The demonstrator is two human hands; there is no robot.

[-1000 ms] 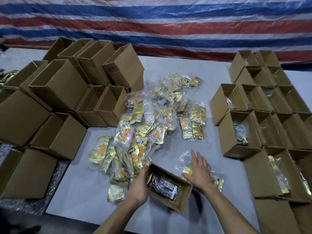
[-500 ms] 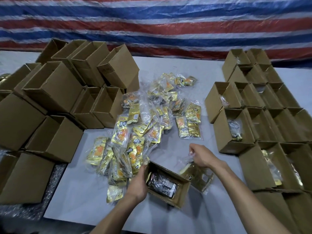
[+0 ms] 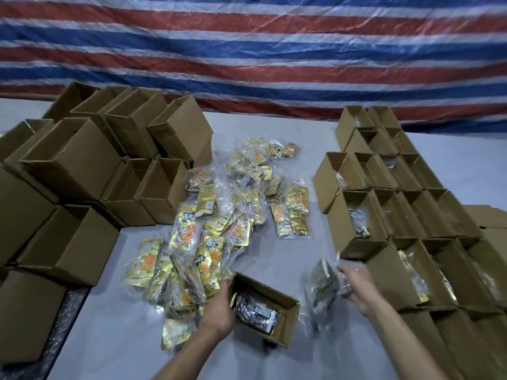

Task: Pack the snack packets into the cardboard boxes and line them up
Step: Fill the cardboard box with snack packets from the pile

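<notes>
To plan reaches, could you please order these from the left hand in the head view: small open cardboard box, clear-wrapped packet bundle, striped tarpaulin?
1. Small open cardboard box: in the left hand.
2. Clear-wrapped packet bundle: right, in right hand.
3. Striped tarpaulin: far back.

A red, white and blue striped tarp [image 3: 274, 58] hangs behind a pale grey table [image 3: 274, 127]; lighting is dim.

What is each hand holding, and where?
The left hand grips the open box by its left end wall; right hand holds a snack packet by its right edge.
</notes>
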